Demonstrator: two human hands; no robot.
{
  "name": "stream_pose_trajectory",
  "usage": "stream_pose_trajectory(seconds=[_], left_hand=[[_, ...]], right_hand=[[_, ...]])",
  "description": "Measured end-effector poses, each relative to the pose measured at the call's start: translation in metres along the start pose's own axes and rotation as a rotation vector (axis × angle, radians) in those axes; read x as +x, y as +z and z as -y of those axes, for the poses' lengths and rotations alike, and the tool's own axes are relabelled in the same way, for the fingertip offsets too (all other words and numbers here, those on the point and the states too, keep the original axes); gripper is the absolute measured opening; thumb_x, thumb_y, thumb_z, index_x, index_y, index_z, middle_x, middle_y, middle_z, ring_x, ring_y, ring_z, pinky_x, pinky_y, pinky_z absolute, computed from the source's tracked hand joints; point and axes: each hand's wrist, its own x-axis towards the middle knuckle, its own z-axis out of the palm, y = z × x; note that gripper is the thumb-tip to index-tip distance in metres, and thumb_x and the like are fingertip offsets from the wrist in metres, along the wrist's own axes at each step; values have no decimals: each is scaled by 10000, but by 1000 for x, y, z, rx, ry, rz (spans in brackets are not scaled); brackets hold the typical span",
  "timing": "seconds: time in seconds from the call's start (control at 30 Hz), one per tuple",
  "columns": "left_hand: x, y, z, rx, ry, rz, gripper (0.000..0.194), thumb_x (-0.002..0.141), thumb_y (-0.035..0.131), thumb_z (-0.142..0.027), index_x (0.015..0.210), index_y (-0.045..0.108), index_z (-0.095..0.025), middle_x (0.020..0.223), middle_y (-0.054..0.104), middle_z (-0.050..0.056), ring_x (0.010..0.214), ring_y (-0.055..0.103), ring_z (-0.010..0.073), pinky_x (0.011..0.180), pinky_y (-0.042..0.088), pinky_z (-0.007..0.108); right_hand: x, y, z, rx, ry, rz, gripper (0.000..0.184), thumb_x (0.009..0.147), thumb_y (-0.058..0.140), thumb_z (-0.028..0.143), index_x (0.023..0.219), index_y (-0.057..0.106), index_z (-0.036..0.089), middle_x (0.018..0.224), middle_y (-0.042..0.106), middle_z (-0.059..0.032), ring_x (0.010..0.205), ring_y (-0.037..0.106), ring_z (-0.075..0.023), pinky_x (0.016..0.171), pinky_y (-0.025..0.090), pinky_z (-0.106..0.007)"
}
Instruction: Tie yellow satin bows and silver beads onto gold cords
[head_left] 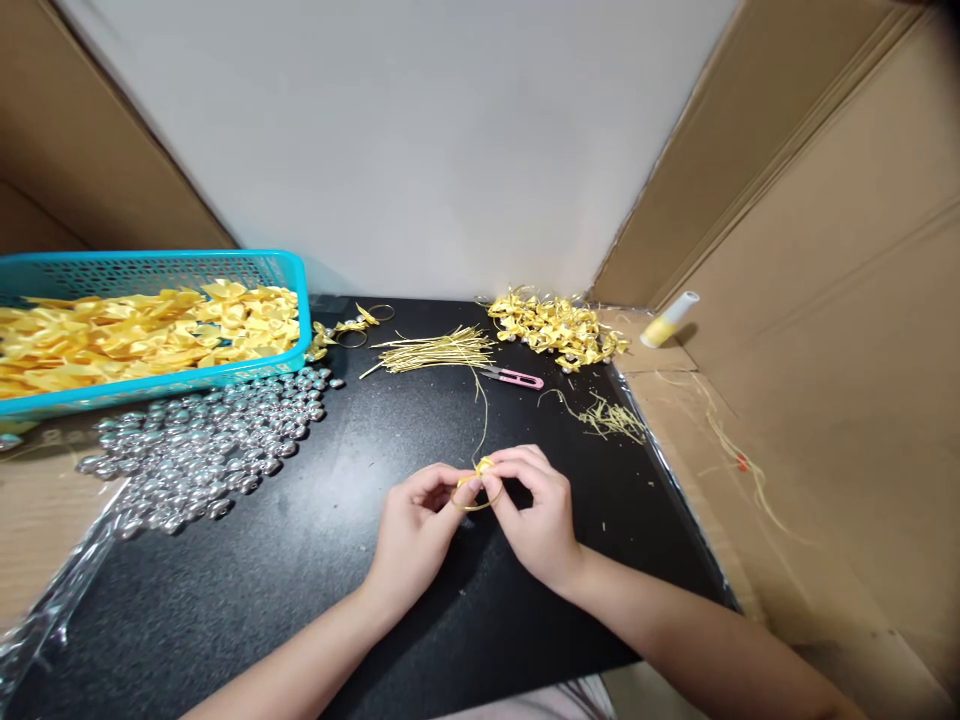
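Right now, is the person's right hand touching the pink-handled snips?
Apart. The head view shows a strip of black tabletop between the right hand and the pink-handled snips, which lie farther from the person.

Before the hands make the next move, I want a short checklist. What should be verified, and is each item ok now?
1. Left hand and right hand both pinch the small yellow bow: ok.
2. Thin cord fastened tightly to the bow: cannot tell, that spot is hidden.
3. Pink snips apart from both hands: ok, they lie near the cord bundle.
4. Black table free of cord scraps: not ok, a pile lies at the right.
5. Blue basket stocked with yellow pieces: ok.
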Motion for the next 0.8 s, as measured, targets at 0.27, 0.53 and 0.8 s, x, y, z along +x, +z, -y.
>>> stream_pose_trajectory(seconds=[0.27, 0.53, 0.8], left_hand=[[1, -3, 4, 31, 71, -36, 150, 773, 707, -312, 763, 720, -162, 757, 725, 41, 704, 663, 169, 672, 516, 246], [0, -6, 5, 413, 409, -1, 113, 833, 612, -216, 775, 702, -176, 723, 680, 35, 652, 621, 152, 626, 487, 241], [0, -7, 8, 617, 655, 52, 106, 866, 540, -163, 813, 632, -172, 729, 652, 46, 656, 628, 148, 621, 507, 231]], right_hand=[[-5, -3, 4, -186, -125, 59, 137, 789, 677, 191, 662, 627, 203, 560, 537, 35, 558, 492, -121, 655, 375, -315], [-6, -3, 1, -380, -131, 115, 249, 899, 524, 148, 1084, 691, 153, 547, 523, 45, 521, 498, -108, 660, 318, -317], [3, -7, 1, -351, 107, 195, 121, 805, 612, 164, 815, 727, 201, 541, 545, 48, 533, 522, -110, 679, 313, -307]])
